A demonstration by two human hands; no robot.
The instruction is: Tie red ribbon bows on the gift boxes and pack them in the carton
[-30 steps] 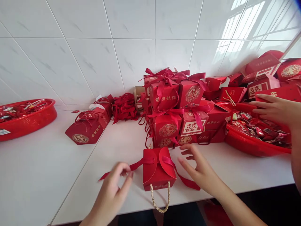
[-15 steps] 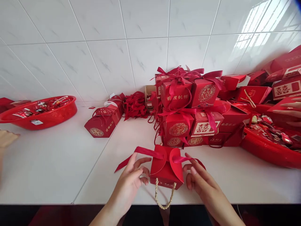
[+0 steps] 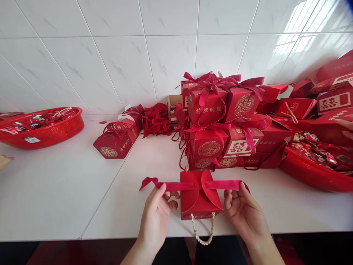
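Observation:
A small red gift box (image 3: pixel 200 200) with rounded top flaps and a beige rope handle (image 3: pixel 202 232) stands at the front edge of the white counter (image 3: pixel 68 191). A red ribbon (image 3: pixel 176 186) runs through its flaps and sticks out on both sides. My left hand (image 3: pixel 157 213) pinches the left ribbon end between thumb and fingers. My right hand (image 3: pixel 244 209) pinches the right ribbon end (image 3: pixel 223 184). Both ends are pulled level and taut, away from the box.
Behind the box rises a stack of tied red gift boxes (image 3: pixel 217 125). A loose ribbon pile (image 3: pixel 157 119) and a lying box (image 3: pixel 116 141) are at the back left. Red baskets of sweets stand far left (image 3: pixel 41 127) and right (image 3: pixel 317 173). Another person's fingers (image 3: pixel 346 127) show at the right edge.
My hands have gone from reaching for the loose ribbon ends to gripping them and pulling them out straight to either side. The view has shifted slightly.

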